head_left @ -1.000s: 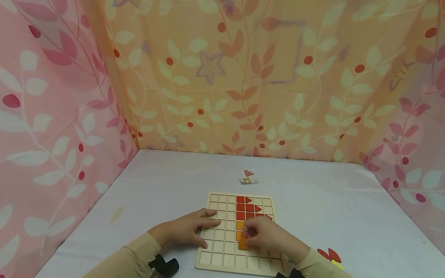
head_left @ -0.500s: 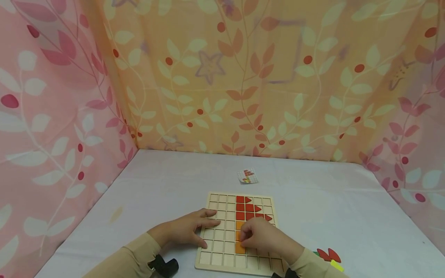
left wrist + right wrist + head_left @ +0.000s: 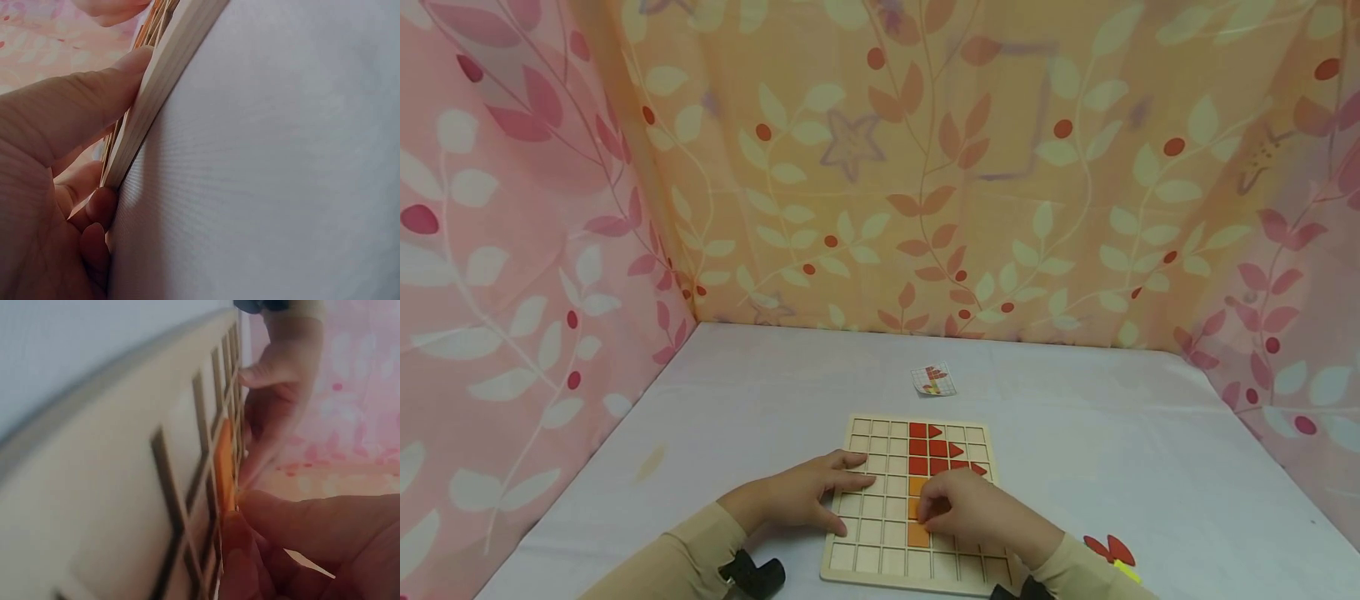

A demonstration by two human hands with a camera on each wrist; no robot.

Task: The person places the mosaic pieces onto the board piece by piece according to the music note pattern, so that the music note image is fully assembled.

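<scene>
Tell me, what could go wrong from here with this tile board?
The right grip touches the lowest orange tile, so pulling away might dislodge it. The right sleeve lies near the loose red pieces and might scatter them. If the left grip pushes, the board could slide.

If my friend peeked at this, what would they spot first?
Probably the bright red pieces, in three growing rows at the far end of the wooden board, with orange squares lined up nearer the person. Next, perhaps the leafy orange cloth hanging behind the white table.
</scene>
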